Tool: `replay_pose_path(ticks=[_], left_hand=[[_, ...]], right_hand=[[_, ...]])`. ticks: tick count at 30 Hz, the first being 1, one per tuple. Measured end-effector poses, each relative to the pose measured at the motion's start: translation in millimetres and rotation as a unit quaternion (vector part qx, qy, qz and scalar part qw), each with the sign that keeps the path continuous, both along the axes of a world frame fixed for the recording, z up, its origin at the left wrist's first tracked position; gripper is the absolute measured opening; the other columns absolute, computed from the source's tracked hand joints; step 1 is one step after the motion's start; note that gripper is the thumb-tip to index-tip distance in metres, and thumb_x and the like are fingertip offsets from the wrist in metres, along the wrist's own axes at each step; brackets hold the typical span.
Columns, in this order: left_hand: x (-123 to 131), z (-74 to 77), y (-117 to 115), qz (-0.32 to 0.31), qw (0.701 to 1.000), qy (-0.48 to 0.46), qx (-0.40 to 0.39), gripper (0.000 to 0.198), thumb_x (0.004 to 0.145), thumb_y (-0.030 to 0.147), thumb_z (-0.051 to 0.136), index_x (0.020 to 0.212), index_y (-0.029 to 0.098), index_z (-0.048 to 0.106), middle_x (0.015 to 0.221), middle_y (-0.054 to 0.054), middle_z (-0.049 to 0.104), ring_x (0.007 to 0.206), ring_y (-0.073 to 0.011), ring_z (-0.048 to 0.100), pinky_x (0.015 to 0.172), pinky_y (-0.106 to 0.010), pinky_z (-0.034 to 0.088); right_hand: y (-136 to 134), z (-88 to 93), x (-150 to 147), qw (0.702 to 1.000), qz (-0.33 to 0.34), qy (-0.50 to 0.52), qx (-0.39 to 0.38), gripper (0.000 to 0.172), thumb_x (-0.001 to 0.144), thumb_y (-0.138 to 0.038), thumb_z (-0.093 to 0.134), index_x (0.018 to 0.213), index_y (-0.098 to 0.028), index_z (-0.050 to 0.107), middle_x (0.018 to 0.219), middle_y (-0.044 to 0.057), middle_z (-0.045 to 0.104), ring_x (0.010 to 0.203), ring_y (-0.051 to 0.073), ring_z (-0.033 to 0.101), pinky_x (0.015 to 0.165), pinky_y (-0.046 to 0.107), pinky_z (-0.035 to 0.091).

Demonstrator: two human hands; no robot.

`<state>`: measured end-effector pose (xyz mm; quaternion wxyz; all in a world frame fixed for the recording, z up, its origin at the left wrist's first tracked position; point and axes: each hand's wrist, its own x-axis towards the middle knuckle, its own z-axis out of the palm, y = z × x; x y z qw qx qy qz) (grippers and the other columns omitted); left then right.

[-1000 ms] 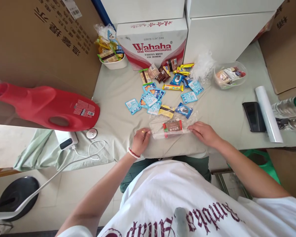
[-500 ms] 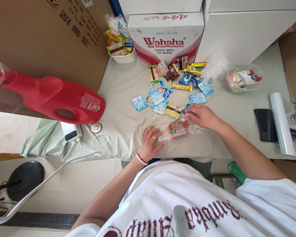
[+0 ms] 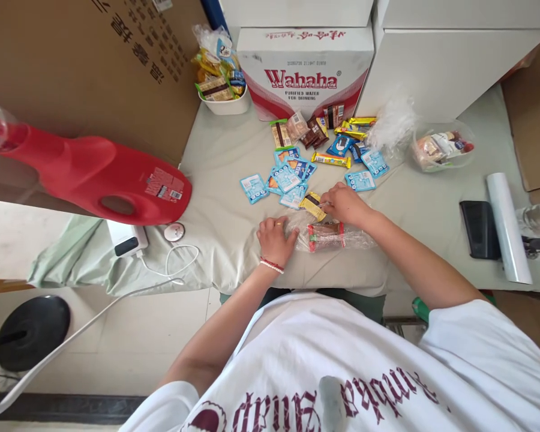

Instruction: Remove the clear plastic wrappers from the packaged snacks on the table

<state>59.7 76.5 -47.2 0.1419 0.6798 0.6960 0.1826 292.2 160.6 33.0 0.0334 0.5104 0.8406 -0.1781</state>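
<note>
Brown snack packet (image 3: 326,233) with clear film (image 3: 360,239), on cloth (image 3: 216,192)

Left hand (image 3: 277,241): fingers slightly spread, at the film's left end. Right hand (image 3: 347,204): fingers bent down beside yellow packet (image 3: 312,206); whether clamped, cannot tell. Brown snack packet: between the hands, near the cloth's front edge. White tub (image 3: 228,108): wrapped snacks (image 3: 216,89). Clear tub (image 3: 461,131): packaged food (image 3: 438,147). Since earlier frame: right hand nearer yellow packet; blue packet beneath it now hidden. Brown snack packet's red ends: left and right; long axis roughly parallel to that edge.
</note>
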Motion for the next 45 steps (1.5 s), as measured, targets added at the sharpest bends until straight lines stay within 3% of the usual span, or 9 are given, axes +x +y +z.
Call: replay_pose_path(ticks=[8, 13, 19, 22, 26, 29, 34, 39, 45], left_hand=[[3.5, -1.7, -0.5, 0.015, 0.999, -0.028, -0.012, 0.014, 0.086, 0.034, 0.067, 0.095, 0.024, 0.070, 0.112, -0.014, 0.065, 0.114, -0.0375, 0.054, 0.093, -0.053, 0.046], [2.6, 4.2, 3.3, -0.036, 0.998, -0.053, 0.000, 0.052, 0.084, 0.030, 0.060, 0.136, 0.023, 0.058, 0.125, -0.014, 0.065, 0.122, -0.0360, 0.054, 0.101, -0.053, 0.044], [-10.8, 14.7, -23.2, -0.075, 0.985, -0.046, 0.146, 0.044, 0.081, 0.032, 0.056, 0.123, 0.022, 0.065, 0.127, -0.015, 0.065, 0.131, -0.0356, 0.052, 0.114, -0.057, 0.035], [-7.0, 19.1, -44.7, -0.226, 0.969, -0.023, 0.100, 0.032, 0.090, 0.033, 0.051, 0.113, 0.030, 0.073, 0.115, -0.009, 0.074, 0.120, -0.0318, 0.062, 0.109, -0.056, 0.037], [19.0, 24.0, -52.0, -0.337, 0.941, 0.011, 0.015, 0.048, 0.102, 0.031, 0.039, 0.143, 0.033, 0.064, 0.145, -0.004, 0.068, 0.120, -0.0287, 0.063, 0.098, -0.050, 0.041], [35.8, 26.3, -44.7, -0.298, 0.954, 0.035, -0.003, 0.051, 0.105, 0.034, 0.036, 0.152, 0.030, 0.056, 0.156, -0.005, 0.059, 0.111, -0.0290, 0.063, 0.093, -0.050, 0.042], [40.7, 23.1, -36.7, -0.267, 0.963, 0.016, -0.015, 0.043, 0.106, 0.035, 0.040, 0.139, 0.030, 0.067, 0.147, -0.005, 0.067, 0.110, -0.0300, 0.063, 0.093, -0.051, 0.044], [22.3, 8.2, -36.7, -0.252, 0.950, -0.187, 0.006, 0.034, 0.101, 0.030, 0.045, 0.114, 0.027, 0.076, 0.129, -0.007, 0.076, 0.112, -0.0254, 0.068, 0.100, -0.049, 0.051], [-1.1, 9.9, -9.2, 0.077, 0.972, -0.221, 0.016, 0.048, 0.106, 0.032, 0.024, 0.111, 0.019, 0.070, 0.121, -0.013, 0.072, 0.124, -0.0245, 0.061, 0.113, -0.048, 0.044]], right_hand=[[-79.9, 9.4, 18.3, 0.977, 0.211, 0.024, 0.033, 0.043, 0.101, -0.016, 0.055, 0.135, -0.034, 0.073, 0.094, 0.011, 0.062, 0.093, 0.026, 0.049, 0.078, 0.035, 0.036], [-99.5, -16.5, 26.2, 0.984, 0.168, 0.051, 0.023, 0.047, 0.102, -0.015, 0.050, 0.145, -0.025, 0.065, 0.097, 0.012, 0.062, 0.092, 0.026, 0.049, 0.080, 0.036, 0.042], [-81.6, -20.0, 27.5, 0.979, 0.045, 0.198, 0.001, 0.051, 0.102, -0.024, 0.052, 0.152, -0.016, 0.053, 0.115, 0.014, 0.068, 0.103, 0.027, 0.058, 0.093, 0.040, 0.048], [-72.6, -16.8, 25.9, 0.981, 0.001, 0.195, -0.020, 0.037, 0.102, -0.026, 0.052, 0.134, -0.015, 0.068, 0.105, 0.012, 0.068, 0.100, 0.026, 0.061, 0.089, 0.036, 0.048], [-69.3, -13.2, 22.8, 0.978, -0.057, 0.201, -0.019, 0.033, 0.104, -0.026, 0.049, 0.113, -0.015, 0.078, 0.091, 0.009, 0.064, 0.086, 0.022, 0.061, 0.081, 0.032, 0.047], [-76.5, -14.3, 21.5, 0.971, -0.097, 0.217, 0.015, 0.035, 0.104, -0.028, 0.049, 0.120, -0.018, 0.078, 0.094, 0.009, 0.063, 0.085, 0.021, 0.061, 0.079, 0.031, 0.048], [-106.5, -29.1, 16.7, 0.991, -0.010, 0.134, 0.010, 0.043, 0.107, -0.026, 0.043, 0.143, -0.026, 0.067, 0.099, 0.008, 0.063, 0.084, 0.021, 0.059, 0.078, 0.031, 0.048], [-129.3, -45.8, 13.1, 0.994, 0.044, 0.099, 0.030, 0.054, 0.106, -0.015, 0.030, 0.155, -0.022, 0.054, 0.110, 0.012, 0.065, 0.097, 0.026, 0.057, 0.096, 0.041, 0.047], [-135.3, -39.7, 2.2, 0.995, 0.069, 0.009, 0.071, 0.061, 0.099, -0.005, 0.038, 0.155, -0.022, 0.052, 0.109, 0.012, 0.063, 0.095, 0.026, 0.055, 0.091, 0.040, 0.046]])
